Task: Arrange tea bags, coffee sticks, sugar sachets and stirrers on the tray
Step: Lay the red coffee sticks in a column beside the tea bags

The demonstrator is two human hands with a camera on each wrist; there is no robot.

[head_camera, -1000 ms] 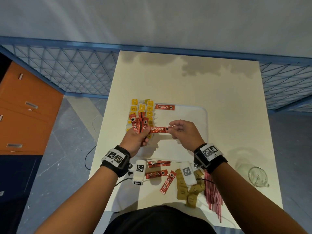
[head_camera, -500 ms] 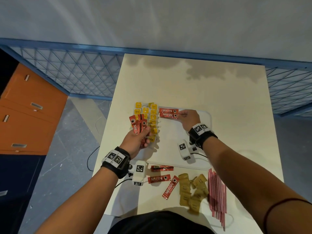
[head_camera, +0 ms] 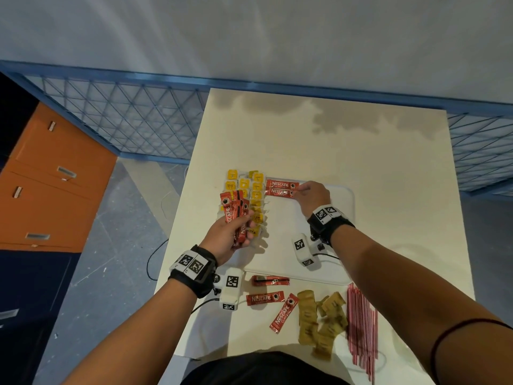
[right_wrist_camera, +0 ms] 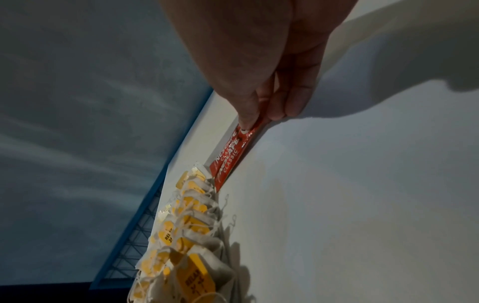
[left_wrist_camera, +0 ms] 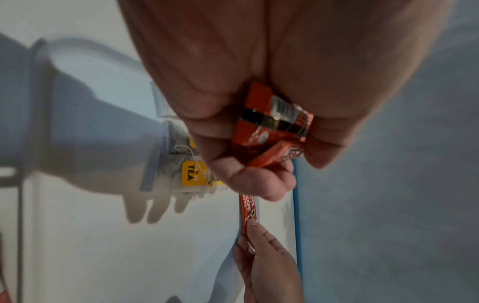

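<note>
Two coffee sticks [head_camera: 281, 188] on tray [head_camera: 345, 195], right hand [head_camera: 313, 196] pinching one

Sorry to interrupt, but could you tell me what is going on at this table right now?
A person is laying out drink supplies on a white plastic tray. The right hand pinches the end of a red coffee stick, setting it beside another at the tray's far edge, next to rows of yellow-tagged tea bags. The left hand grips a bunch of red coffee sticks. Brown sugar sachets and red stirrers lie on the table, off the tray.
</note>
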